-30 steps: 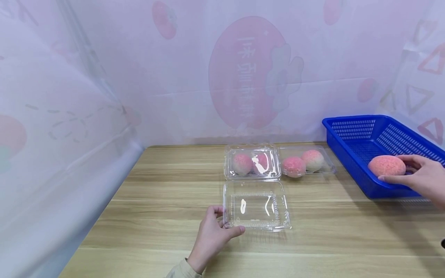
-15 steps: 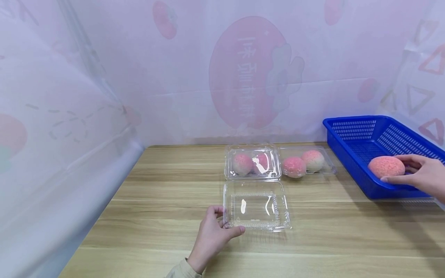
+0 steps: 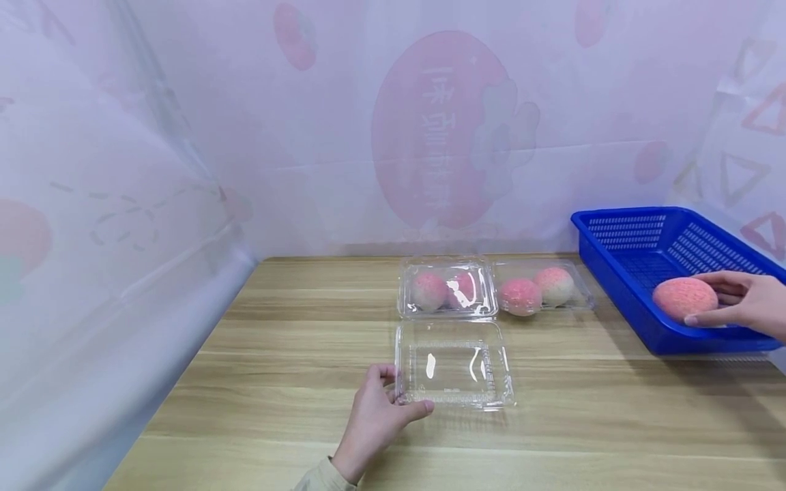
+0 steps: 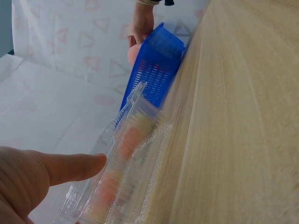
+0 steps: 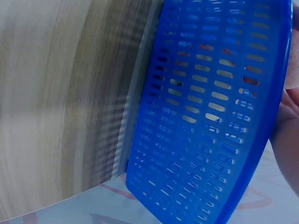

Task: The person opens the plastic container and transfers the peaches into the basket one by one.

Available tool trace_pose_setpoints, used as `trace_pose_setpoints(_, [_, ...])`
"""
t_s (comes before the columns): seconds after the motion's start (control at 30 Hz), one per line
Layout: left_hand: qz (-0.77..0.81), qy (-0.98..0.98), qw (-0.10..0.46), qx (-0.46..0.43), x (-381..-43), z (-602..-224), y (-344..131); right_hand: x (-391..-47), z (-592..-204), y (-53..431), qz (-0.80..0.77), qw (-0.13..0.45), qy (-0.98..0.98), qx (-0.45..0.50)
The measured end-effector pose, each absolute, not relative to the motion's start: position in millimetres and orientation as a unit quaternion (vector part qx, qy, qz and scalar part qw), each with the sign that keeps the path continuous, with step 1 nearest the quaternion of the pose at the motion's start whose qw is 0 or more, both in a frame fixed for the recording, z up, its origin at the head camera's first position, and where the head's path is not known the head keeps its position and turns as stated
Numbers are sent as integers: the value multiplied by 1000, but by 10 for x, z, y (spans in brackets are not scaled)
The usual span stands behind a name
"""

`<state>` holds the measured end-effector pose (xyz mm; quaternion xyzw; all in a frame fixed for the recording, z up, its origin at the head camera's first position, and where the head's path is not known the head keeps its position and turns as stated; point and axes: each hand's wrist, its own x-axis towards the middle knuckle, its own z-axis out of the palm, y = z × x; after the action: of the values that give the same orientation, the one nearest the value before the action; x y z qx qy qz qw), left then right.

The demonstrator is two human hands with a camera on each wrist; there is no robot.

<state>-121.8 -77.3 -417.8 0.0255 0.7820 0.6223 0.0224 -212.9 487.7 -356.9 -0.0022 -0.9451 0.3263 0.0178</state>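
My right hand (image 3: 757,304) grips a pink peach (image 3: 684,299) between thumb and fingers, over the near side of the blue basket (image 3: 614,286). My left hand (image 3: 376,424) holds the near left corner of a clear plastic box (image 3: 451,368), thumb on the front rim and fingers behind the left side. In the left wrist view the thumb (image 4: 74,167) lies straight over the rim. Nothing lies inside this part of the box. Behind it, a clear lidded box (image 3: 400,290) contains pink-and-cream peaches (image 3: 428,291). The right wrist view shows mostly the basket's slotted wall (image 5: 205,112).
Right of the lidded box, a second clear container (image 3: 583,297) holds two peaches (image 3: 520,296). All stand on a wooden table (image 3: 276,382). A printed white curtain (image 3: 331,136) closes off the back and sides. The basket occupies the right back corner.
My right hand has turned slightly and its thumb has slid right along the peach, which stays over the basket's near side. The left hand and the boxes keep their places.
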Motion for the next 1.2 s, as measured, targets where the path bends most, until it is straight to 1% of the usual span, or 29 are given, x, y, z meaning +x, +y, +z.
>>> trace_pose_setpoints(0.17, [623,781,21,25,-1223,-4188,-771,-2145,-3547,4869,327,-5,-945,7])
trace_pose_setpoints(0.37, [616,787,18,26,-1218,-4188,-770,-2126,-3547,4798,332,31,-942,33])
trace_pose_setpoints(0.67, [611,791,19,24,-1205,-4175,-774,-2105,-3545,4715,303,58,-949,60])
trace_pose_setpoints(0.77, [611,791,17,27,-1206,-4173,-775,-2102,-3520,4702,293,51,-953,64])
trace_pose_setpoints(0.93, [612,791,19,25,-1208,-4175,-774,-2083,-3455,4716,289,25,-955,60])
trace_pose_setpoints(1.2, [616,787,25,18,-1218,-4183,-772,-2057,-3477,4749,306,19,-949,76])
